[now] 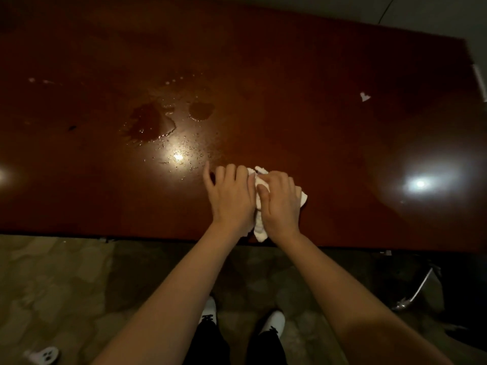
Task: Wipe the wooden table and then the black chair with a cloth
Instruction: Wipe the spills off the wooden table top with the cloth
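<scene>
tables 1 (290, 75) | cloths 1 (259, 227) | hands 2 – left (232, 196), right (280, 204) | puddles 2 (150, 122) | shoes 2 (209, 310)

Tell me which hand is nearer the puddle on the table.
Left. The left hand lies just right of and below the puddle; the right hand sits farther right, on the cloth.

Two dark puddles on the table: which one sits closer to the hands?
The smaller round puddle, straight beyond the left hand. The bigger irregular puddle lies further left, away from the cloth.
</scene>
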Available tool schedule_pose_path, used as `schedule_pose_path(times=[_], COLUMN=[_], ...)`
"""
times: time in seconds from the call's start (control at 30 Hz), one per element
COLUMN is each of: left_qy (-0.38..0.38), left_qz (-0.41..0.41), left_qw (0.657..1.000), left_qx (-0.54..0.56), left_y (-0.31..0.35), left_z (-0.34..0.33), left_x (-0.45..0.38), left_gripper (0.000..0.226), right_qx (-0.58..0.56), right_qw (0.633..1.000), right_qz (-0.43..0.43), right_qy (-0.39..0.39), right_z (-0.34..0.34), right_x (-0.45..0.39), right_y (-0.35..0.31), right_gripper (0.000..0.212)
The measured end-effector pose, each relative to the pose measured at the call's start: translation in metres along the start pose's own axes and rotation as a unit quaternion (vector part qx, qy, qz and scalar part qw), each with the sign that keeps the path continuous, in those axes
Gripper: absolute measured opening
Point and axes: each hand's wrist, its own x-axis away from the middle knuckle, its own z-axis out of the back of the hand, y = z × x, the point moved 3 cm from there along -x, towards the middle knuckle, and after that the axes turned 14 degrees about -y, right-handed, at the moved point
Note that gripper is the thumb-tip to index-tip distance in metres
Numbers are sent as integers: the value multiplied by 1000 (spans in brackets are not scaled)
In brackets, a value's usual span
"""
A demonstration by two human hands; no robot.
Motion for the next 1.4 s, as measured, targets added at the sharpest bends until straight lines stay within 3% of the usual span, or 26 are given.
schedule_pose_path(times=[0.13,0.63,0.93,1.03,1.2,1.4], left_qy=[39,71,43,-6,-37,-17], left_qz=[-47,-22,-16,-11,39,46], left_qw=[997,996,994,996,997,999], left_qx=[-41,-49,-101,-87,-53,7], left_y=[1,13,12,9,7,-2], left_z=[-1,-11,1,0,-1,4], left_x=[-18,-129,-223,-247,-240,-165], left_gripper=[33,31,27,33,27,49], right_qx=[19,55,72,51,8,6], right_qw=[1000,998,997,997,995,990], right_qz=[-2,22,31,12,15,24], right_qy=[23,8,-26,-60,-99,-140], right_z=[0,30,49,53,56,47], right_x=[-15,-128,-227,-258,-257,-198], right_y=[-2,8,4,0,-2,-17], right_gripper=[42,34,29,30,27,20])
